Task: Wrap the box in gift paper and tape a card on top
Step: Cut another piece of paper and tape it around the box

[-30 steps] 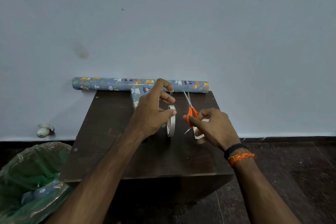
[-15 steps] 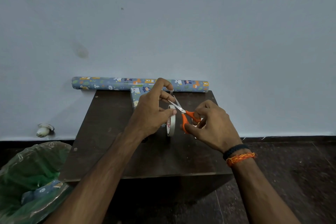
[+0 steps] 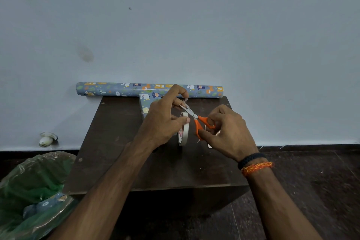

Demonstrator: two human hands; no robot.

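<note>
Right hand [image 3: 228, 132], scissors [image 3: 196, 121] now nearer the tape roll [image 3: 183, 132]

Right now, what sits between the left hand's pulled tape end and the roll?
In the head view, the scissors, gripped by the right hand, have open blades there, between the left hand and the tape roll.

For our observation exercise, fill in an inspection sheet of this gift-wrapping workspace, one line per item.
Surface: dark wooden table, against a pale wall.
Job's things: wrapped box at the back; gift paper roll behind it; tape roll upright on edge; a white piece under the right hand, perhaps the card.
Clutter: nothing seen.
Grippers: left hand holds the tape roll; right hand grips orange scissors, blades open.
Cables: nothing seen.
Surroundings: green bin bag with paper scraps, dark floor.
</note>
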